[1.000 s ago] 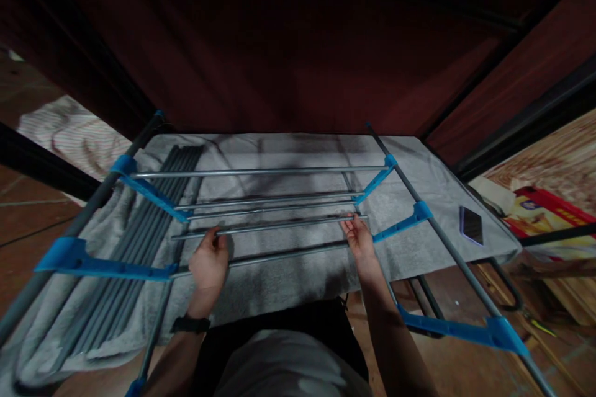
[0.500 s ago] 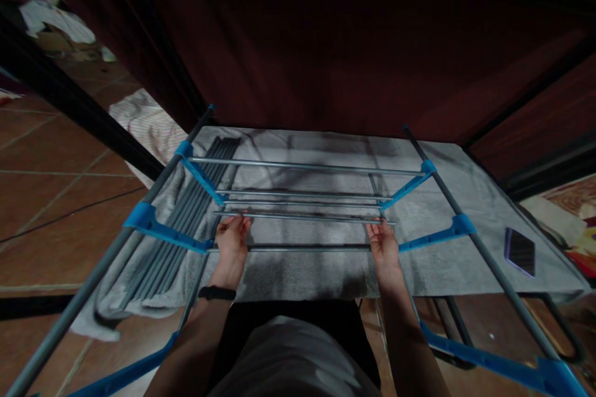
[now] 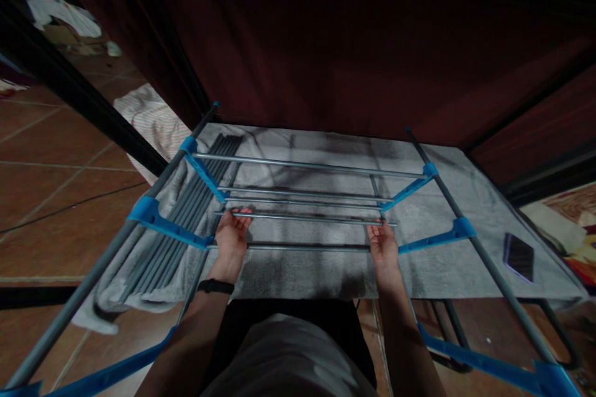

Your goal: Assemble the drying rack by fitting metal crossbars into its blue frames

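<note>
A thin grey metal rod (image 3: 302,218) lies level across my two hands, unattached at both ends. My left hand (image 3: 231,237) holds it near its left end, palm up with the fingers partly stretched under it. My right hand (image 3: 383,243) pinches the other end between thumb and fingers. Around my forearms stands a rack frame of grey tubes with blue plastic brackets, among them a left bracket (image 3: 173,231) and a right bracket (image 3: 433,239). A fixed crossbar (image 3: 307,248) runs just nearer to me than the loose rod, and a farther crossbar (image 3: 307,165) spans the back.
Beneath the frame a grey blanket (image 3: 298,276) covers the table. Several loose grey tubes (image 3: 186,217) lie side by side on its left. A phone (image 3: 519,257) rests at the right. Behind stands a dark red panel (image 3: 326,62); a cable (image 3: 69,206) crosses the tiled floor at left.
The fingers of my left hand have spread and straightened under the rod. The rod and my right hand keep nearly the same place; the view has shifted slightly.
</note>
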Demonstrator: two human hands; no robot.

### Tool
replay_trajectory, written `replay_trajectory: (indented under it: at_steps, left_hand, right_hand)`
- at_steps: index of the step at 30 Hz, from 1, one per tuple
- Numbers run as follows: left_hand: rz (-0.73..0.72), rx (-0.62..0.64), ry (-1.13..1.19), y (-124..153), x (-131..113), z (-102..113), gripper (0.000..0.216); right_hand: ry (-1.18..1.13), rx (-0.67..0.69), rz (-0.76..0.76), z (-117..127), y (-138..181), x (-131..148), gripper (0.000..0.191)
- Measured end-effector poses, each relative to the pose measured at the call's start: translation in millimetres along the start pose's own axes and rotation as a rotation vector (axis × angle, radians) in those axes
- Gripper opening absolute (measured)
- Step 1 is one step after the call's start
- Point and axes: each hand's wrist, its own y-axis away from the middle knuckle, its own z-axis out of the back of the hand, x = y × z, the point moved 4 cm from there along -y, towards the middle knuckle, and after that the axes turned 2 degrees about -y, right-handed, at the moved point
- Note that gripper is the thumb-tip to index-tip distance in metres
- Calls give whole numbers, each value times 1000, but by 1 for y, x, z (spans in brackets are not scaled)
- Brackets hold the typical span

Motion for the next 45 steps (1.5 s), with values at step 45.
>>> replay_trajectory:
  at_steps: [45]
  left_hand:
    - [42, 297, -87, 14, 18, -9, 27]
  right_hand:
    - [-70, 47, -97, -3, 12, 4, 17]
